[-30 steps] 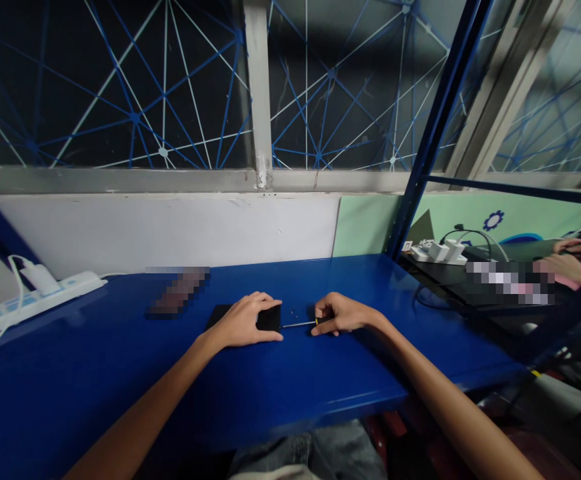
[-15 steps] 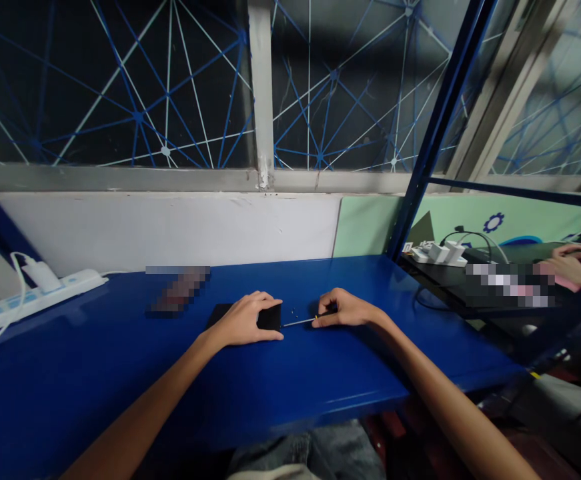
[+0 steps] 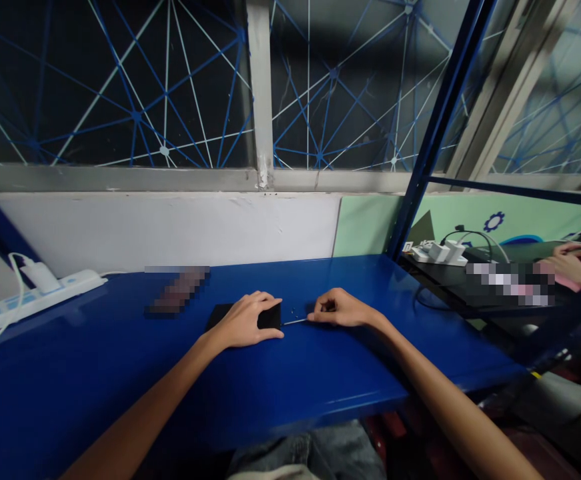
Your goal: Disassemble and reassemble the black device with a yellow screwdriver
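My left hand (image 3: 243,321) lies over a flat black rectangular case (image 3: 270,318) on the blue table, its thumb and fingers gripping the near and far sides. What kind of device the case is, I cannot tell. From the right, my right hand (image 3: 343,309) pinches a thin screwdriver (image 3: 296,322). Its metal shaft points left, with the tip at the case's right end; the handle is hidden by my curled fingers. Several tiny dark bits, which look like screws (image 3: 294,311), lie on the table just beyond the shaft.
A blurred-out flat object (image 3: 177,291) lies at the back left. On the left edge sits a white power strip (image 3: 77,287) with a charger and cable. A blue metal post (image 3: 413,193) rises at the right; past it are another power strip (image 3: 440,255) and another person's hands (image 3: 573,263).
My right fingers have shifted slightly left along the screwdriver and curled more, so less of its shaft shows. My left hand and the black case stay in place.
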`<state>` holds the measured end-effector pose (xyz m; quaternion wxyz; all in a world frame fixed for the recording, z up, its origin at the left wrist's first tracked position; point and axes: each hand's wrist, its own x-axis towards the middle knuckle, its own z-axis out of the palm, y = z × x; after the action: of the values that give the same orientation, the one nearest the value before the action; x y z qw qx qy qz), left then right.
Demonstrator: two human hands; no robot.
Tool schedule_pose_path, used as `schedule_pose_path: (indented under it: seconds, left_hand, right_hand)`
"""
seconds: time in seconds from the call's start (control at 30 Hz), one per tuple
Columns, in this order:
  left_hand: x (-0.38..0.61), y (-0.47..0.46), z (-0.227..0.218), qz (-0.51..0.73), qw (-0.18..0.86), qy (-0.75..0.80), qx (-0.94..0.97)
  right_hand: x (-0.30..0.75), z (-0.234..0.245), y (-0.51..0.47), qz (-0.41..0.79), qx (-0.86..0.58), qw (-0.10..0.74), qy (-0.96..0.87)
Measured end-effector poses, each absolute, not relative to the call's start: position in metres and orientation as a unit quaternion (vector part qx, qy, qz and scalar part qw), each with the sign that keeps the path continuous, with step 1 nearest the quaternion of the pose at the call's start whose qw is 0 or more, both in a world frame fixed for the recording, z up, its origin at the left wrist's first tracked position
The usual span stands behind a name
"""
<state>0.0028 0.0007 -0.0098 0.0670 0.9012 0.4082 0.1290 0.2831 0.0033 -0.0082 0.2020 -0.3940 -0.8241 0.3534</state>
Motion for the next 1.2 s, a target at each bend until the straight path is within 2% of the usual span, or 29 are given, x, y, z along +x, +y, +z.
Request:
schedule_pose_path:
  seconds: [0.47,0.93,1.2]
  left_hand:
    - [0.005,-0.001,-0.012,0.116,0.009,0.393,0.912]
    - [0.002,0.001,-0.013,0.126,0.023,0.384,0.914]
    - [0.001,0.0,-0.01,0.131,0.043,0.387,0.911]
  right_hand:
    - [0.286,-0.016,0.013,0.3,-0.411,0.216,-0.833]
    - [0.288,-0.019,0.013,0.321,-0.391,0.251,-0.825]
    - [0.291,-0.016,0.015,0.325,-0.383,0.229,-0.834]
